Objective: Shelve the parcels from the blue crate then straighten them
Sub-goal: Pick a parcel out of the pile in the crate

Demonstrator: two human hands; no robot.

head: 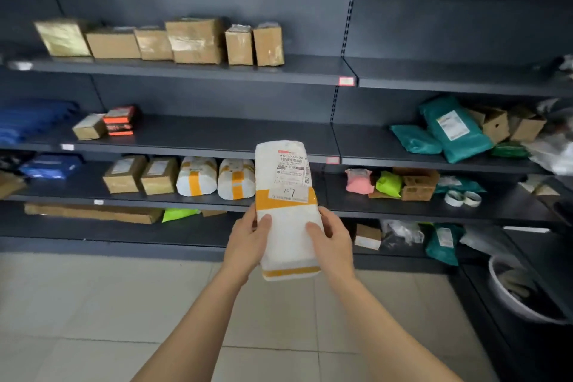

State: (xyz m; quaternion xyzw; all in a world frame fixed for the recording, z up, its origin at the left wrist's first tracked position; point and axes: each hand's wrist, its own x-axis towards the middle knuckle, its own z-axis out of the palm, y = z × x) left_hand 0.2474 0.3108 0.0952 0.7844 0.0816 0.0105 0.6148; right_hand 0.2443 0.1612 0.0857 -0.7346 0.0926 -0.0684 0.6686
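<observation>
Left hand [248, 236]: curled round the left edge of the white parcel [288, 226], thumb laid on its front face.
Right hand [333, 236]: curled round the right edge, thumb on the front, level with the other.
White parcel: upright in the air between both hands, in front of the shelving, touching no shelf; orange tape bands at middle and foot.
Label [291, 170]: printed, upper front; handwritten slip reading "1-7" just below.
Likely slot: by judgement, the bare stretch [328, 192] of the same shelf, right of the matching parcels.
Matching parcels [197, 177] [236, 178]: two, white with orange tape, standing side by side on the shelf.
Brown boxes [124, 178] [158, 175]: two, just left of those, same shelf.
Blue crate: not in view; count of parcels left in it unknown.
Done, by judgement: several parcels shelved in rows; this one lifted, not yet placed.
Left, by judgement: setting this parcel down, any others from the crate, then straightening.
Teal mailers [455, 130]: right bay, lying aslant; candidates for tidying.
</observation>
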